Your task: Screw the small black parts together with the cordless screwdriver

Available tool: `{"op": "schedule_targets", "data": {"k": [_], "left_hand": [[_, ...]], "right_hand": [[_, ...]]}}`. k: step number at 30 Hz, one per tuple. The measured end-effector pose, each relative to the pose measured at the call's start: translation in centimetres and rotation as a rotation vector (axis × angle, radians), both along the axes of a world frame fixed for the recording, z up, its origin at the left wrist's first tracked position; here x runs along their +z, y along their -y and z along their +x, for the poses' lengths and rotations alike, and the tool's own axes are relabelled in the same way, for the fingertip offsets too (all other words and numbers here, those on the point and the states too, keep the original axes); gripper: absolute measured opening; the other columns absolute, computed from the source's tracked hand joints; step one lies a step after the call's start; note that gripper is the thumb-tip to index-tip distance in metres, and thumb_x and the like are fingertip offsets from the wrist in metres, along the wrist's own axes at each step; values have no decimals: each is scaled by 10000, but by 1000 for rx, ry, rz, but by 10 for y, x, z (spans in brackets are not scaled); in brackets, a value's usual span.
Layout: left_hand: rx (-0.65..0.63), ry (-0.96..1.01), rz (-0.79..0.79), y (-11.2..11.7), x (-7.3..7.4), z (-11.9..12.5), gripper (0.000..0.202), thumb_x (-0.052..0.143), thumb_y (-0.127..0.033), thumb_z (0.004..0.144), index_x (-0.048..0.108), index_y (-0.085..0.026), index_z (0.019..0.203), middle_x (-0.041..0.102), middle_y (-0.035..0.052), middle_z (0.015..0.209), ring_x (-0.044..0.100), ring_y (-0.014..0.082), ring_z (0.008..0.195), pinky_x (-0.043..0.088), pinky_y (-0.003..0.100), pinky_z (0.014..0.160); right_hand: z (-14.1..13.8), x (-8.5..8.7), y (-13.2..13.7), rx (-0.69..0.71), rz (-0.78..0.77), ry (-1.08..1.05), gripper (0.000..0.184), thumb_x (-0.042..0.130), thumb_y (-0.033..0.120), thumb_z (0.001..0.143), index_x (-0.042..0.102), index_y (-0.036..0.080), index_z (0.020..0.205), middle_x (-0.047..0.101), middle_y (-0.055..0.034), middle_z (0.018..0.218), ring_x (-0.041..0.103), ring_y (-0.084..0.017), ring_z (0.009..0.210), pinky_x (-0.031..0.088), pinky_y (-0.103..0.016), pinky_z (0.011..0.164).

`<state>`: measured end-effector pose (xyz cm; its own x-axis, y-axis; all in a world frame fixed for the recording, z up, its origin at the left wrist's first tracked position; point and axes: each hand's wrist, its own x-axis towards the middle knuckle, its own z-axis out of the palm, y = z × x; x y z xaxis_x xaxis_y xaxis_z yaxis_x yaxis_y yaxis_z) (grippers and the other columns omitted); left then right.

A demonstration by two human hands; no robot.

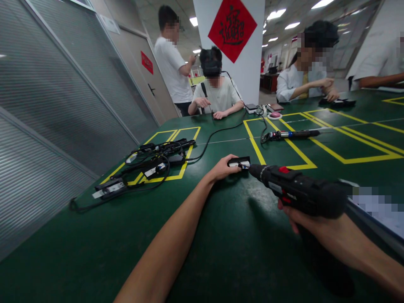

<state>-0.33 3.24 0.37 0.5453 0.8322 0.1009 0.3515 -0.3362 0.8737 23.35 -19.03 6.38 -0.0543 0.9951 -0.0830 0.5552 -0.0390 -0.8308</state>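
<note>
My left hand [223, 168] rests on the green table [221, 235], fingers closed on a small black box-shaped part with a white label [239, 162]. My right hand [303, 221] grips a black electric screwdriver with red details [299, 191]. Its tip touches the right end of the small part.
A pile of several black parts with cables [148, 166] lies at the left inside yellow floor-tape lines. A second driver tool [290, 134] lies further back. Other people sit and stand at the far side of the table. A pink disc [275, 115] sits near them.
</note>
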Motion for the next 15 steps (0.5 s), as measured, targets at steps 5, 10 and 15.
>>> {"op": "schedule_targets", "data": {"k": [5,10,15], "left_hand": [[3,-12,33,-2,-1,-1,544,698,-358,684,551,-145,1163,642,51,1023,596,165,865,478,278,781],[22,-24,54,-2,-1,0,527,682,-354,699,551,-152,1168,639,51,1060,597,180,922,475,301,842],[29,-43,84,-2,-1,0,513,675,-356,706,555,-143,1157,636,56,1071,588,190,950,467,300,850]], "right_hand": [[-4,7,0,-48,-36,57,410,514,503,873,582,228,576,580,8,566,528,-147,521,423,-304,504],[-7,15,0,-35,0,25,359,523,446,875,591,231,596,593,8,579,544,-146,524,432,-292,498],[-4,10,0,-42,-34,-47,243,547,423,869,638,236,742,599,28,574,573,-150,545,457,-286,521]]}}
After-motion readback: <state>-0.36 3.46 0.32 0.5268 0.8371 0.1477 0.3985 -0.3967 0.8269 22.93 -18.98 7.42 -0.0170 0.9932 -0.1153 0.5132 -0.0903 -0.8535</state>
